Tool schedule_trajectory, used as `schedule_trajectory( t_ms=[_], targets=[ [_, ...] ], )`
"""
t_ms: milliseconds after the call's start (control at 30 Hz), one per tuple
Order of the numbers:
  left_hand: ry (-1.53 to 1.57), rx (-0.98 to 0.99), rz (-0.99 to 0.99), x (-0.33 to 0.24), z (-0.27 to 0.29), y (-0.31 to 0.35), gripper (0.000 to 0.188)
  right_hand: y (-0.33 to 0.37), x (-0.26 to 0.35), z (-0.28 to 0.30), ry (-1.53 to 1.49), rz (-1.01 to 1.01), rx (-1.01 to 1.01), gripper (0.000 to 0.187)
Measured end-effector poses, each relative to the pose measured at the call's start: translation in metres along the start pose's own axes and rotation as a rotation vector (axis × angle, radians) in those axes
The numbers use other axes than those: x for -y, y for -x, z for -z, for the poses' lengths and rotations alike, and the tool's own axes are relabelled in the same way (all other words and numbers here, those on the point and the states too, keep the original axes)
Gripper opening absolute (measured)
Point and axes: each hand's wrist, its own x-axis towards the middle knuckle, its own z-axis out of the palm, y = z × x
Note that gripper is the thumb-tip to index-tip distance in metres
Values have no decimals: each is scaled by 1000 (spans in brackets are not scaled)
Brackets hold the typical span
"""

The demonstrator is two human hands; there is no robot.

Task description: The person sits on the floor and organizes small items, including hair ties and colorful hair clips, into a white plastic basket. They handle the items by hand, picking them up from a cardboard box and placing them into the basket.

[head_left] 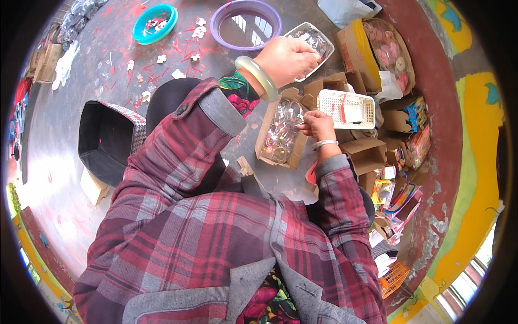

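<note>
Well, the right hand (319, 127) had its grip closed, thumb against finger, on a small thin piece (300, 122) above the right edge of the cardboard box (299, 149) of trinkets (280, 129), just beside the white basket (326, 102). The left hand (286, 60) (a pale bangle (264, 78) at its wrist) was over the near side of the white tray (324, 58), fingers bent close together, though I could not tell whether its grip had hold of anything.

tiny item (300, 123) in right hand (319, 126) too small to tell; white tray (322, 34) partly hidden by left hand (287, 60), its contents (314, 40) unclear.
</note>
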Motion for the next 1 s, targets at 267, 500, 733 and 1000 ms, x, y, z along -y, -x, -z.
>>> schedule_trajectory(
  t_ms=[267,500,733,1000],
  targets=[
    [-33,24,-26,0,1,2,25,-60,-75,-33,-510,-223,-93,16],
    [-47,42,-7,-5,-5,6,23,-59,-95,-41,85,-256,-52,19],
    [-46,84,29,-1,-10,2,24,-73,-100,-45,572,-154,180,40],
    [-12,74,94,-7,-17,3,25,-63,0,25,185,118,-91,14]
  ],
)
